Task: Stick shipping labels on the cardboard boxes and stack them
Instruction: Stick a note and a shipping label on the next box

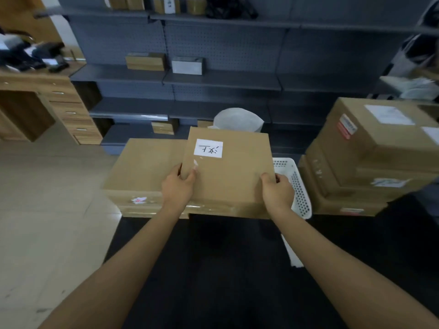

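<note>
Against the far wall, grey pegboard shelving (213,77) spans the room, a few small cartons scattered on its shelves, with a wooden desk (47,96) off to the left and pale floor tiles meeting a dark mat underfoot. To the right stands a stack of labelled boxes (370,157), three high as far as the blur allows one to judge. Left of centre lies a wide flat box (142,167), its top bare of any label. Held above and partly overlapping its right end is the labelled box (228,172), long axis running away from the person, far end tilted slightly up. The left hand (178,184) grips its near-left edge, thumb curled over the top; the right hand (276,189) clamps the near-right corner likewise. Both hands sit at the near end, so the box's weight lies forward of the grip. The stack lies to the right, nearer the right hand. A white perforated basket (299,191) sits between the held box and the stack. On the held box's top, toward the far-left corner, is the white label (208,148) with handwritten marks.
</note>
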`<state>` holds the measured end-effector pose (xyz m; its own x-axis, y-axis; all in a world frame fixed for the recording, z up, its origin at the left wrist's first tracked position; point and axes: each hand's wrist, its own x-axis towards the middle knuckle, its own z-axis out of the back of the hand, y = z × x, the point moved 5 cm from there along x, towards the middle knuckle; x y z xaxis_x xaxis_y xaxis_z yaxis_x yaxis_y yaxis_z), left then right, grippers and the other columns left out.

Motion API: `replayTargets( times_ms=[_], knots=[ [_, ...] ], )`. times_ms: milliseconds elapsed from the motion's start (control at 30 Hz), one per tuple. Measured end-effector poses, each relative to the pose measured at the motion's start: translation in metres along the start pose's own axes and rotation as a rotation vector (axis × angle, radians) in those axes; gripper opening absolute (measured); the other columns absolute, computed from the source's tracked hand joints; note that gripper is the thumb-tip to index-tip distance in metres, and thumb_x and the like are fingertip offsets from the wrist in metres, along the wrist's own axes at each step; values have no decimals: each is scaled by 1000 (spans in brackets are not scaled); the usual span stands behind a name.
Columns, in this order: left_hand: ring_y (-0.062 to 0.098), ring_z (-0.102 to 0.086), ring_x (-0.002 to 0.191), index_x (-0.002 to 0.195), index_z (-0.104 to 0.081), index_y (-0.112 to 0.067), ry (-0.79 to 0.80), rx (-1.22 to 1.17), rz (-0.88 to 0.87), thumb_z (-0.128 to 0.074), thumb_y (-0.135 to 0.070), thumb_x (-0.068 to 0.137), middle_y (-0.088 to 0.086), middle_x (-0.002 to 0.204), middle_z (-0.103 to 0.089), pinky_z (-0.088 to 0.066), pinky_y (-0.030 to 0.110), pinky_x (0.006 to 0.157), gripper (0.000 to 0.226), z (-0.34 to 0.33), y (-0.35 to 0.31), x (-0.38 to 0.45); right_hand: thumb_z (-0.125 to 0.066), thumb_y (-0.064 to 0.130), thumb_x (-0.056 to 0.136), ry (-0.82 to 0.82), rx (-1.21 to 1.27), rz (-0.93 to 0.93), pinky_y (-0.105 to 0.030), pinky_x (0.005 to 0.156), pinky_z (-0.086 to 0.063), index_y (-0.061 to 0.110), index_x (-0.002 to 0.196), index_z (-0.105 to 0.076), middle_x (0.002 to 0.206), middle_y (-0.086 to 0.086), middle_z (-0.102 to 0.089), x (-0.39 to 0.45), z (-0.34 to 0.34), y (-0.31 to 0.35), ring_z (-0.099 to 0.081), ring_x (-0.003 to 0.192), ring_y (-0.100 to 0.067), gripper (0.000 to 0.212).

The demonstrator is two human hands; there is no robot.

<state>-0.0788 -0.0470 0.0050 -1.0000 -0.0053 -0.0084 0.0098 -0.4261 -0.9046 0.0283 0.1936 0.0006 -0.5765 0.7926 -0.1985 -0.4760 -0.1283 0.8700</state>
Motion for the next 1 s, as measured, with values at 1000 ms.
replayTargets(
  times_ms=[1000],
  knots=[
    [13,-52,109,140,-36,-17,197,156,259,-54,-44,92,0,132,-52,-45,31,87,58,-56,163,-179,-58,28,94,214,-172,-184,-31,92,-41,10,140,-39,131,-6,-52,-74,22,-213,-51,116,-21,53]
  ],
)
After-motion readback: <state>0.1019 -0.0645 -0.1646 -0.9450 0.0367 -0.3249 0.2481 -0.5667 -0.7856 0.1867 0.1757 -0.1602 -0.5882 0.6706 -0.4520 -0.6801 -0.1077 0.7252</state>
